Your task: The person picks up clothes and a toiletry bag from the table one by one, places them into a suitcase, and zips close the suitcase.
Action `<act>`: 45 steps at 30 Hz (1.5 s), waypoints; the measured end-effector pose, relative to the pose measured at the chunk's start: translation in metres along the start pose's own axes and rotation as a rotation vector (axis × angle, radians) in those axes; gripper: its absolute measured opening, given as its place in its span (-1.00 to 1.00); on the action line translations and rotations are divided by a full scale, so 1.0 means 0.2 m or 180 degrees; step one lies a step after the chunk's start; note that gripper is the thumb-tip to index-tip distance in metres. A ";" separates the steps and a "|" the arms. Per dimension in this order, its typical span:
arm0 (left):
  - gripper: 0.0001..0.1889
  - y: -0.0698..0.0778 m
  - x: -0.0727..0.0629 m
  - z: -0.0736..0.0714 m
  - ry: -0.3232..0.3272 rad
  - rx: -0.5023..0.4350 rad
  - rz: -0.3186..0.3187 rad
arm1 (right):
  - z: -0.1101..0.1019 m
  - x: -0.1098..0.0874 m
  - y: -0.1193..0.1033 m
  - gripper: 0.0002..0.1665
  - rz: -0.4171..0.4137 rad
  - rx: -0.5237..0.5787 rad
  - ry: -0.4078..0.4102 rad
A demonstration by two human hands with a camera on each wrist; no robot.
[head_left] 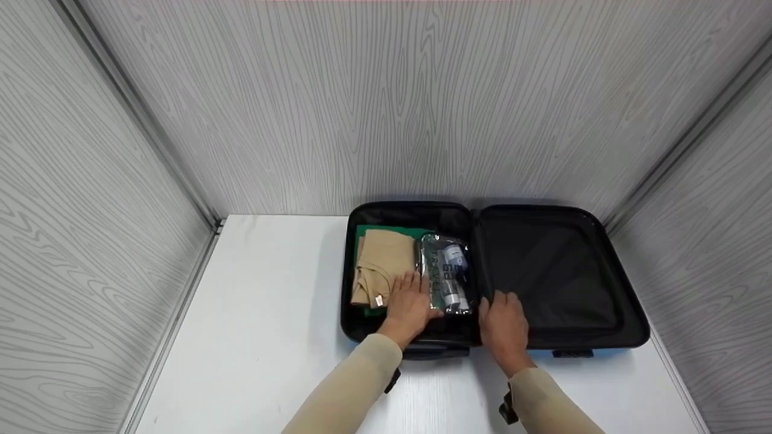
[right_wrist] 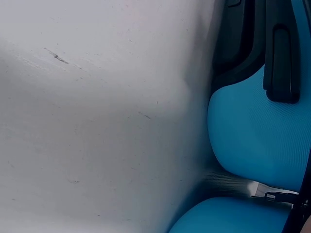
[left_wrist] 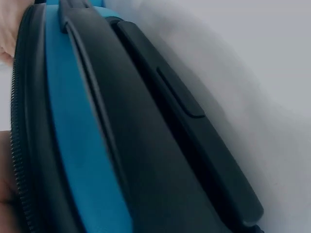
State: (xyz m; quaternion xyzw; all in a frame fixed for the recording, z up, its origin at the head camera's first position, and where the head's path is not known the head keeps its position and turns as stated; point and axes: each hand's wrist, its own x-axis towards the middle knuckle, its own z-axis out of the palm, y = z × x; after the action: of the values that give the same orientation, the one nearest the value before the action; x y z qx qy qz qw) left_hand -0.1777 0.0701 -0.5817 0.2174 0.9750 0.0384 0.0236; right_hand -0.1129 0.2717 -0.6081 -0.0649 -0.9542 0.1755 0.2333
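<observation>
An open suitcase (head_left: 416,346) with a black lining and blue shell lies with its two halves side by side. In its left half a folded tan shirt (head_left: 389,250) sits on green cloth (head_left: 416,230). Beside the shirt is a clear travel pouch (head_left: 438,265) with small bottles inside. My left hand (head_left: 408,304) rests with fingers extended at the shirt's lower right corner, its thumb by the pouch's lower edge. At the hinge side of the suitcase lid (head_left: 630,313), my right hand (head_left: 505,325) grips the near inner edge with bent fingers.
The suitcase lies on a white table (head_left: 259,313), close to the grey wood-grain back wall (head_left: 386,108). Similar panels rise at both sides. A black carry handle (left_wrist: 189,126) runs along the shell's near side, and a black latch (head_left: 573,354) sits on the lid's front.
</observation>
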 end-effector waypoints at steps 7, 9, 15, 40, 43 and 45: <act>0.01 -0.01 0.01 0.02 -0.0142 0.0199 -0.0029 | 0.02 0.01 -0.01 -0.53 0.0038 0.0010 -0.0065; 0.00 -0.01 0.01 0.02 -0.0184 0.0247 -0.0033 | 0.02 0.02 -0.01 -0.50 0.0127 0.0044 -0.0181; 0.00 -0.01 0.01 0.01 -0.0263 0.0242 -0.0049 | -0.01 0.04 0.00 -0.43 0.0325 0.0123 -0.0431; -0.56 -0.38 -0.30 -0.17 0.0731 -0.1355 -0.0092 | -0.39 0.08 0.50 -0.26 0.1277 0.0318 -0.0486; -0.55 -0.45 -0.38 -0.15 0.0799 -0.1384 -0.0321 | -0.44 0.07 0.62 -0.26 0.1546 0.0187 -0.0362; -0.50 -0.49 -0.42 -0.13 0.0796 -0.1409 -0.0500 | -0.46 0.05 0.68 -0.26 0.1738 0.0123 -0.0263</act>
State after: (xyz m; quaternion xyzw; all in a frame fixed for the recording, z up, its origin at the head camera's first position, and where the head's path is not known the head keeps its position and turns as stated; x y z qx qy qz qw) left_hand -0.1440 -0.0563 -0.5613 0.1242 0.9522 0.2753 -0.0472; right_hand -0.0740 0.4288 -0.5775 -0.3079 -0.9066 0.2525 0.1394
